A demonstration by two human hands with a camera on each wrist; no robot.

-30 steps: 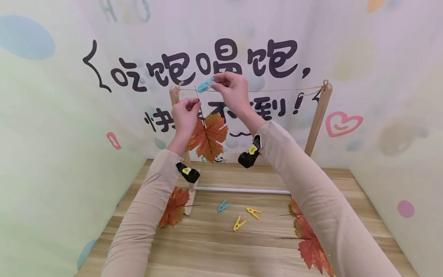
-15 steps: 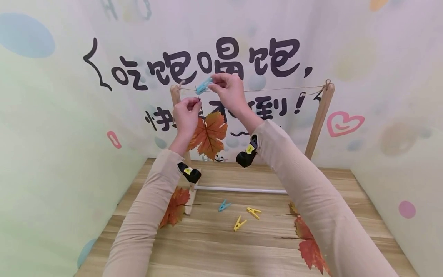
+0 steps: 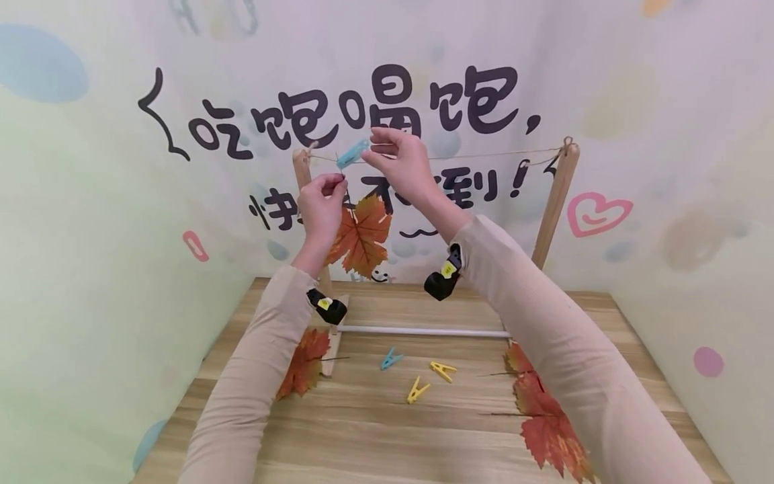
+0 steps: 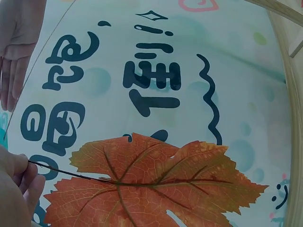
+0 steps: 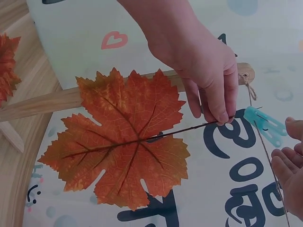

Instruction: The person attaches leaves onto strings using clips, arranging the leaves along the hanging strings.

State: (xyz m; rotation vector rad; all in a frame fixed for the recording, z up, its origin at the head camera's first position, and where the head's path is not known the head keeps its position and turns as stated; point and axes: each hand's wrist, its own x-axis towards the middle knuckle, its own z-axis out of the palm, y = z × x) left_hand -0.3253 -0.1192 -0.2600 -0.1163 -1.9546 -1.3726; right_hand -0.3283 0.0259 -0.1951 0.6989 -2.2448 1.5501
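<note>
A light blue clothespin [image 5: 262,124] sits at the twine line [image 5: 270,163] and the top of a leaf stem, near the left post. My right hand [image 3: 402,161] is just beside its handle end, thumb and fingers spread apart, with a small gap showing in the right wrist view. Just below the line, my left hand [image 3: 322,205] pinches the dark stem [image 5: 189,128] between thumb and fingertips. The orange maple leaf [image 3: 361,235] hangs down from that stem. In the left wrist view the clothespin is mostly cut off at the edge.
Wooden posts [image 3: 556,205] hold the twine, with a white rod [image 3: 423,331] low between them. On the table [image 3: 393,437] lie a blue clothespin [image 3: 390,359] and two yellow clothespins [image 3: 417,390]. Maple leaves lie at left [image 3: 307,363] and right [image 3: 547,430].
The right hand brought the blue clothespin down and left onto the line and stem, then its fingers spread away from the handles. The left hand keeps pinching the stem.
</note>
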